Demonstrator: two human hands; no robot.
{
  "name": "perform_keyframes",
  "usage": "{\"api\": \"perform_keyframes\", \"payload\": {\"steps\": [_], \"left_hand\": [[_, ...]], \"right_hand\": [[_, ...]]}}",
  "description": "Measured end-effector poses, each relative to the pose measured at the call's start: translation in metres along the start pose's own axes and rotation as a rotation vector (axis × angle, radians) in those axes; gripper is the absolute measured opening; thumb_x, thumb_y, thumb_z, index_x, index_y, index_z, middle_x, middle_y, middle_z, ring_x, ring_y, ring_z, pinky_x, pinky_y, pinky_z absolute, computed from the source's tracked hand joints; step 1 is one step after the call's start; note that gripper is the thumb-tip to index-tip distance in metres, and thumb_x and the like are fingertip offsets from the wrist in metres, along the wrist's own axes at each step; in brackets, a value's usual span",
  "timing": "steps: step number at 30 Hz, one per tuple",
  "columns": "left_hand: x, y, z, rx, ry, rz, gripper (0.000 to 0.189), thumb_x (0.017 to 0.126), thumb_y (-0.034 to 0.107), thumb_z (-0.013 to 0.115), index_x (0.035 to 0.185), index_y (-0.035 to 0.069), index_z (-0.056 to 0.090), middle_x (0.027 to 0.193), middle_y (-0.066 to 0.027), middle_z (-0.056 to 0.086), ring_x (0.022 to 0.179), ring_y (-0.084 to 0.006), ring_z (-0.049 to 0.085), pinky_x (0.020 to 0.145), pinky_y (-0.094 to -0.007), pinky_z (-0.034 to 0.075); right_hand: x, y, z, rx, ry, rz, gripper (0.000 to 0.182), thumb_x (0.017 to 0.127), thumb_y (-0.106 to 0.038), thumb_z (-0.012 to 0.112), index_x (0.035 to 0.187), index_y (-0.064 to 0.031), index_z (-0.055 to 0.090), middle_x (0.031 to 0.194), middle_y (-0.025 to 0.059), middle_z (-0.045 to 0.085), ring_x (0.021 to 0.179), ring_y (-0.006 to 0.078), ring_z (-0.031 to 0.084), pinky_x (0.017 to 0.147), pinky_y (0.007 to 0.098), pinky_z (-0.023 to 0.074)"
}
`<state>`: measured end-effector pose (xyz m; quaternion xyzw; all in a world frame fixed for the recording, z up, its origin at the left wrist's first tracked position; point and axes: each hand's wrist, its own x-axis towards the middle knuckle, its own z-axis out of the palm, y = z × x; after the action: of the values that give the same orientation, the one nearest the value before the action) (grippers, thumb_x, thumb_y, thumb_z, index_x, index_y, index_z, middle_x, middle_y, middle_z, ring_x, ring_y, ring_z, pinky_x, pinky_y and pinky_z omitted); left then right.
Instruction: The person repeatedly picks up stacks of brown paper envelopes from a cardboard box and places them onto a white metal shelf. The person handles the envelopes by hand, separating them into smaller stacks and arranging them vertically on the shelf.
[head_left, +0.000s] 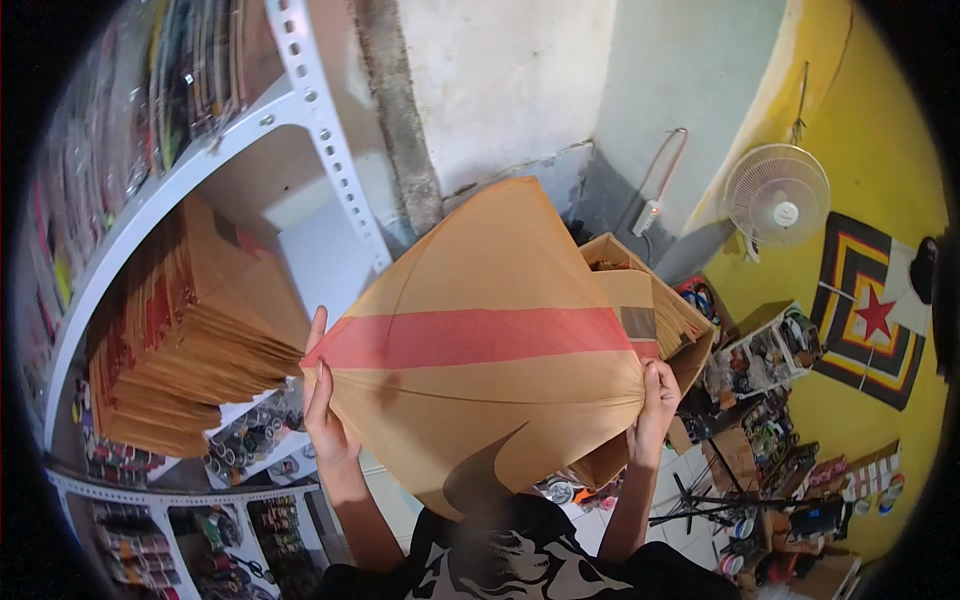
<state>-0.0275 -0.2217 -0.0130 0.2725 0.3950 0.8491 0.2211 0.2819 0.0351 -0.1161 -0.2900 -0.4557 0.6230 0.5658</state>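
Note:
A large tan fabric kite (480, 277) with a red band across it and a dark curved shape near its lower tip is stretched out before my chest. My left hand (324, 412) pinches its left corner at the end of the red band, thumb in front and a finger raised behind. At the right corner, my right hand (654, 409) grips the gathered fabric in curled fingers. Behind that corner, a tan piece with dark and red patches (637, 300) shows at an open cardboard box (694, 360).
On the left, a white metal shelf (169, 195) bears a stack of folded tan pieces (195, 360) and spools. A wall fan (778, 195) and power strip (646, 217) are at the right. Below them are a black tripod (697, 502), a plastic basket (757, 349) and crowded boxes.

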Motion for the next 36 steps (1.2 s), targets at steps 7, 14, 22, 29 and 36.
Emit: {"api": "perform_keyframes", "payload": {"steps": [7, 14, 22, 29, 36], "left_hand": [[-0.037, 0.041, -0.019, 0.088, 0.189, 0.125, 0.071, 0.112, 0.025, 0.051, 0.17, -0.001, 0.02, 0.161, -0.0229, 0.048, 0.148, -0.0309, 0.05, 0.125, -0.0451, 0.038], [-0.059, 0.088, -0.052, 0.24, 0.38, 0.243, 0.074, 0.11, 0.028, 0.057, 0.168, -0.005, 0.025, 0.154, -0.0228, 0.054, 0.142, -0.029, 0.054, 0.122, -0.0435, 0.04], [-0.069, 0.142, -0.076, 0.519, 0.525, 0.414, 0.08, 0.107, 0.033, 0.061, 0.166, -0.009, 0.028, 0.158, -0.0246, 0.051, 0.145, -0.03, 0.052, 0.125, -0.0448, 0.036], [-0.046, 0.148, -0.062, 0.627, 0.466, 0.464, 0.076, 0.108, 0.035, 0.059, 0.163, -0.011, 0.034, 0.161, -0.0273, 0.048, 0.145, -0.0341, 0.053, 0.125, -0.0465, 0.038], [-0.028, 0.115, -0.076, 0.841, 0.493, 0.628, 0.066, 0.113, 0.031, 0.045, 0.157, -0.017, 0.039, 0.169, -0.022, 0.041, 0.138, -0.0303, 0.06, 0.116, -0.043, 0.047]], "right_hand": [[-0.001, 0.018, 0.041, -0.095, -0.147, 0.055, 0.024, 0.112, -0.021, 0.063, 0.111, 0.0014, 0.073, 0.096, 0.0028, 0.075, 0.081, 0.0064, 0.066, 0.074, 0.0231, 0.0517], [0.004, 0.016, 0.11, -0.54, -0.343, 0.105, 0.029, 0.114, -0.022, 0.059, 0.115, 0.0022, 0.076, 0.085, 0.001, 0.071, 0.076, 0.0058, 0.062, 0.068, 0.0241, 0.049], [-0.016, 0.028, 0.205, -0.463, -0.359, -0.2, 0.024, 0.112, -0.01, 0.057, 0.123, 0.0039, 0.074, 0.1, 0.0084, 0.074, 0.089, 0.0129, 0.069, 0.082, 0.0275, 0.0549], [-0.081, 0.019, 0.276, -0.315, -0.816, -0.254, 0.025, 0.105, 0.001, 0.061, 0.128, 0.0029, 0.071, 0.106, 0.0144, 0.075, 0.097, 0.0211, 0.072, 0.089, 0.0331, 0.0553], [-0.146, 0.039, 0.313, -0.321, -1.068, -0.474, 0.068, 0.082, -0.02, 0.092, 0.142, -0.004, 0.065, 0.138, 0.0225, 0.063, 0.126, 0.0389, 0.063, 0.105, 0.0459, 0.0514]]}}
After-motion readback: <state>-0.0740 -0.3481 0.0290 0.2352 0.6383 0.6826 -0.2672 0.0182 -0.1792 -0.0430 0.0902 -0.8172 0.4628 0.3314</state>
